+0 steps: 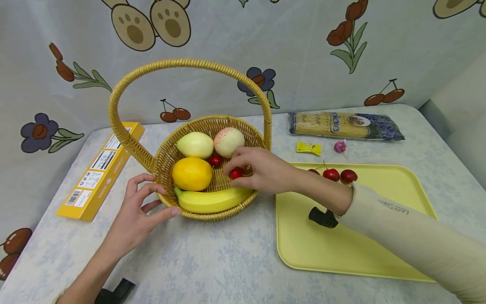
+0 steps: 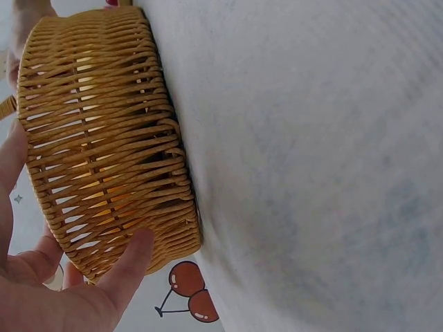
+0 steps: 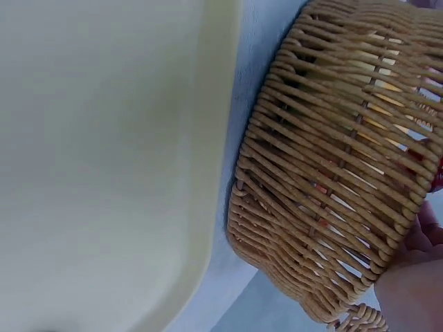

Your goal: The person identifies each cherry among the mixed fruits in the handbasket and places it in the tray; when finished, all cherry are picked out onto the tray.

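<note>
A round wicker basket [image 1: 167,145] with a tall hoop handle stands on the table. My left hand [image 1: 133,215] holds the basket's front left side, fingers at the rim and thumb against the woven wall in the left wrist view. Inside the basket, my right hand [image 1: 262,169] pinches a red cherry [image 1: 236,173] over its right half. Around it lie another cherry [image 1: 215,161], a pale yellow-green fruit [image 1: 195,145], a pinkish peach [image 1: 229,142], a yellow-orange fruit [image 1: 192,174] like a lemon or mango, and a banana [image 1: 212,201] along the front.
A yellow tray [image 1: 303,249] sits at the right under my right forearm, with several cherries [image 1: 331,175] near its back edge. Behind it lie a pasta packet [image 1: 341,125], a yellow wrapped candy [image 1: 309,148] and a pink one [image 1: 340,146]. A long yellow box [image 1: 100,173] lies left.
</note>
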`<state>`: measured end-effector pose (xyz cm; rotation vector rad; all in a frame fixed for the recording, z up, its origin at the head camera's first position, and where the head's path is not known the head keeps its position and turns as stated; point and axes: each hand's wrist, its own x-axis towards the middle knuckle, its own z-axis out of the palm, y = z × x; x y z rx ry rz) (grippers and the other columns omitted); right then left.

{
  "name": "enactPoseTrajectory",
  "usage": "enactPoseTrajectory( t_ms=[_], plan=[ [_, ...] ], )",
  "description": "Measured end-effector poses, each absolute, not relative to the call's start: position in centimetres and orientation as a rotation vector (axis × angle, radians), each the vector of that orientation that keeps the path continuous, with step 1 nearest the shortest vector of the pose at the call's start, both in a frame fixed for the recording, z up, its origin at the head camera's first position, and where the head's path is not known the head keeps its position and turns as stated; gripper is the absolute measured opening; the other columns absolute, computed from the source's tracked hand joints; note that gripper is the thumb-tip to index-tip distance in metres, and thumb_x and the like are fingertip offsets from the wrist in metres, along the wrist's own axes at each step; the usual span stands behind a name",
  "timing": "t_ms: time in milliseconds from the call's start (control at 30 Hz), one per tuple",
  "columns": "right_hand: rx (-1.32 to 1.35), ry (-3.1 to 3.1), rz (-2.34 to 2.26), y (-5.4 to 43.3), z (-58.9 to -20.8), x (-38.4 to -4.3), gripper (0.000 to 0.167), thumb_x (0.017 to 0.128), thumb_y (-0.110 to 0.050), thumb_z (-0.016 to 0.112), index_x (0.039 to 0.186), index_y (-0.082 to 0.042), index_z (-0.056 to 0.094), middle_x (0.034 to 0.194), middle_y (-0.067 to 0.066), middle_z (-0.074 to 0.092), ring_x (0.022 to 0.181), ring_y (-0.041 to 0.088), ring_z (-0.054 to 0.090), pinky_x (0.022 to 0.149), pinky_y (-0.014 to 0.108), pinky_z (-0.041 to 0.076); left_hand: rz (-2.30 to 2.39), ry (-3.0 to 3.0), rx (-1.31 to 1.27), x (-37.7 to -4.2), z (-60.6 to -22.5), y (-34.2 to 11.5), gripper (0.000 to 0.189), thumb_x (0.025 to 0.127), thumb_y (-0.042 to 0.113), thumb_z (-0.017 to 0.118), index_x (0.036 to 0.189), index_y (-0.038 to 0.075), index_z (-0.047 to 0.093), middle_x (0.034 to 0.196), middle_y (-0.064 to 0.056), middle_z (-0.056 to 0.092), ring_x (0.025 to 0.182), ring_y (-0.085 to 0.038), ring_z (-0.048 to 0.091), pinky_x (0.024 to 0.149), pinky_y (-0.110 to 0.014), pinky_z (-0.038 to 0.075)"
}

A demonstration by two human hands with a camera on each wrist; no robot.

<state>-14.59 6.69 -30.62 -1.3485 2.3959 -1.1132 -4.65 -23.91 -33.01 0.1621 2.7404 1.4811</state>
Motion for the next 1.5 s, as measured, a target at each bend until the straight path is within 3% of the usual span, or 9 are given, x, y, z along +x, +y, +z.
enactPoseTrajectory(
  t_ms=[100,367,533,767,1000,1167,1400,1500],
  plan=[
    [-1.348,2.381,-1.158,7.4,-30.6,-13.9,0.018,0.09,-0.015,0.073,0.108,-0.014,0.073,0.1,-0.003,0.059,0.087,0.014,0.049,0.072,0.032,0.045,1.473,2.739,0.159,-4.6,-33.0,-23.9,0.035,0.084,0.013,0.081,0.101,-0.002,0.055,0.137,-0.01,0.022,0.125,-0.036,0.038,0.089,-0.011,0.047],
    [-1.243,2.369,-1.38,9.2,-29.7,-11.8,0.039,0.089,-0.015,0.075,0.127,-0.008,0.065,0.106,-0.002,0.065,0.088,0.012,0.056,0.074,0.031,0.054,1.472,2.748,0.162,-4.7,-33.0,-24.0,0.035,0.083,0.012,0.081,0.102,-0.002,0.055,0.137,-0.009,0.022,0.125,-0.036,0.037,0.088,-0.01,0.047],
    [-1.154,2.426,-1.395,11.5,-29.0,-10.7,0.035,0.086,-0.015,0.078,0.119,-0.009,0.068,0.104,-0.007,0.067,0.087,0.011,0.059,0.076,0.03,0.055,1.472,2.747,0.163,-4.7,-33.1,-23.9,0.035,0.084,0.012,0.081,0.102,-0.003,0.055,0.137,-0.009,0.023,0.125,-0.035,0.037,0.089,-0.011,0.047],
    [-0.966,2.566,-1.348,17.2,-29.3,-9.7,0.025,0.087,-0.011,0.077,0.111,-0.016,0.071,0.096,-0.01,0.067,0.081,0.012,0.061,0.064,0.026,0.052,1.486,2.727,0.148,-4.7,-33.1,-23.8,0.035,0.084,0.013,0.08,0.102,-0.003,0.054,0.136,-0.009,0.022,0.124,-0.034,0.038,0.09,-0.011,0.047],
    [-0.783,2.721,-1.274,23.2,-30.4,-9.5,0.029,0.085,-0.004,0.078,0.112,-0.012,0.071,0.099,-0.003,0.067,0.079,0.012,0.059,0.064,0.019,0.05,1.49,2.731,0.149,-4.7,-33.0,-23.9,0.035,0.084,0.013,0.081,0.102,-0.003,0.054,0.137,-0.009,0.022,0.125,-0.034,0.037,0.09,-0.011,0.047],
    [-0.578,2.801,-1.124,26.8,-31.7,-10.1,0.032,0.086,-0.01,0.078,0.117,-0.01,0.069,0.103,0.002,0.067,0.083,0.01,0.059,0.069,0.015,0.048,1.489,2.734,0.158,-4.7,-33.0,-23.9,0.035,0.084,0.013,0.081,0.102,-0.002,0.055,0.137,-0.009,0.023,0.125,-0.034,0.037,0.09,-0.011,0.047],
    [-0.408,2.857,-0.932,29.8,-33.2,-11.0,0.035,0.087,-0.016,0.077,0.118,-0.003,0.068,0.109,0.013,0.067,0.083,0.001,0.056,0.067,0.017,0.049,1.489,2.731,0.156,-4.7,-33.0,-23.9,0.035,0.084,0.013,0.08,0.102,-0.002,0.055,0.137,-0.009,0.022,0.125,-0.035,0.037,0.09,-0.011,0.047],
    [-0.391,2.868,-0.864,30.4,-33.7,-11.4,0.034,0.088,-0.018,0.077,0.116,-0.003,0.069,0.109,0.015,0.067,0.091,0.012,0.057,0.071,0.027,0.049,1.489,2.73,0.16,-4.7,-33.0,-23.9,0.035,0.084,0.013,0.08,0.102,-0.002,0.055,0.137,-0.009,0.022,0.125,-0.035,0.037,0.09,-0.012,0.047]
  ],
)
